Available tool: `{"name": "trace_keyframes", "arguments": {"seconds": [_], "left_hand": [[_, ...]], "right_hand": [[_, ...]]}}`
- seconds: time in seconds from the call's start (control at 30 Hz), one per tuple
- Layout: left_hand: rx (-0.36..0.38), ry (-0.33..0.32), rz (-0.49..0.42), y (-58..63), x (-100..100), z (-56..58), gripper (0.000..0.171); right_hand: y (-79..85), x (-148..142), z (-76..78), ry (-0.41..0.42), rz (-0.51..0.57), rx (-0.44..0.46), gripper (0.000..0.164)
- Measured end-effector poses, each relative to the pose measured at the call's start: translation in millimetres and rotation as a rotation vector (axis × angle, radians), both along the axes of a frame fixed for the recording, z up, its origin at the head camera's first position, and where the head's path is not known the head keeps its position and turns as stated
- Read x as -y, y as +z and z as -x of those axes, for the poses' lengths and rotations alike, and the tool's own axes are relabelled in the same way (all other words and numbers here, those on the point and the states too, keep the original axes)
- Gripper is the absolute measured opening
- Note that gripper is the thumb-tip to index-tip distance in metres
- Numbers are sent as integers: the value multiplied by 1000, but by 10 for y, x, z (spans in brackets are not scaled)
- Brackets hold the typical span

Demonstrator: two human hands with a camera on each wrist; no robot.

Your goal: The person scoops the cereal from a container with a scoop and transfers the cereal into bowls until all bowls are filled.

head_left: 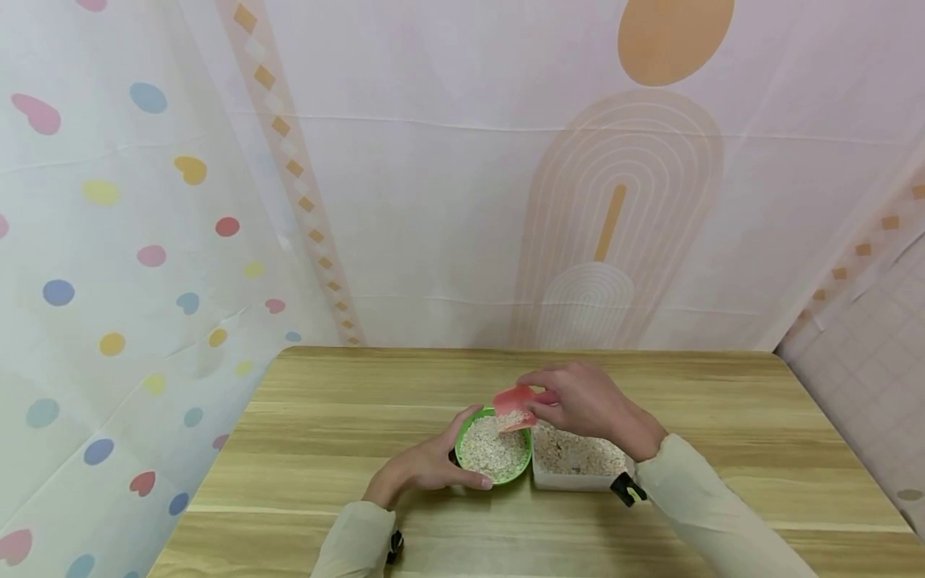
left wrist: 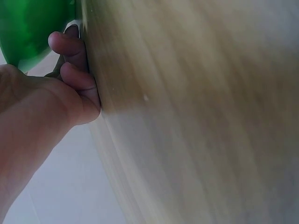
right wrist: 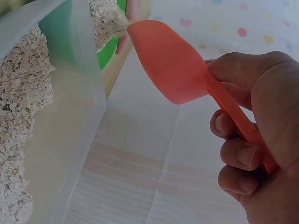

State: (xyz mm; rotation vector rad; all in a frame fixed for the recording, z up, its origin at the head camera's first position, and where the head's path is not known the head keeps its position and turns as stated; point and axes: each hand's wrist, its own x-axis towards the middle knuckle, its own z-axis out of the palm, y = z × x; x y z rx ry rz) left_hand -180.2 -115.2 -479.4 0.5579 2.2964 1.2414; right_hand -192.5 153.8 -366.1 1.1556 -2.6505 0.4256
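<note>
My left hand [head_left: 431, 463] holds a green bowl [head_left: 528, 463] at its left side, thumb along the near rim and fingers at the far rim. Pale oat flakes [head_left: 490, 451] fill much of the bowl. In the left wrist view, the lower fingers curl beside the bowl's green wall [left wrist: 32, 32], close to the tabletop. My right hand [head_left: 588, 405] grips the handle of a pinkish-red scoop [head_left: 511, 397], tilted over the bowl's right edge. Some flakes lie in the scoop, and in the right wrist view they spill off its tip [right wrist: 140, 29] in a blur.
A translucent plastic box [head_left: 571, 482] of oat flakes [head_left: 578, 451] stands just right of the bowl, beneath my right forearm. Both stand on a wood-grain table [head_left: 347, 417]. Patterned cloth [head_left: 433, 201] hangs behind the table's far edge and at the left.
</note>
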Motion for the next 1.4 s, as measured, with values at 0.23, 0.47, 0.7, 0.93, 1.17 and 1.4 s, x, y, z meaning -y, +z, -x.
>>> {"name": "trace_keyframes", "arguments": {"seconds": [0.23, 0.47, 0.7, 0.93, 1.17, 1.4], "left_hand": [[-2, -1, -9, 0, 3, 6, 112], [6, 9, 5, 17, 12, 0, 113], [5, 6, 20, 17, 2, -5, 113], [-12, -1, 14, 2, -2, 13, 113], [-7, 6, 17, -16, -5, 10, 114], [-9, 17, 26, -22, 7, 10, 115]], "right_hand": [[45, 38, -25, 33, -29, -93, 24], [67, 73, -26, 73, -53, -197, 22], [62, 57, -22, 96, -37, -212, 21], [58, -9, -12, 85, 15, -145, 23], [47, -159, -42, 25, 31, -18, 26], [26, -389, -61, -26, 43, 68, 27]]}}
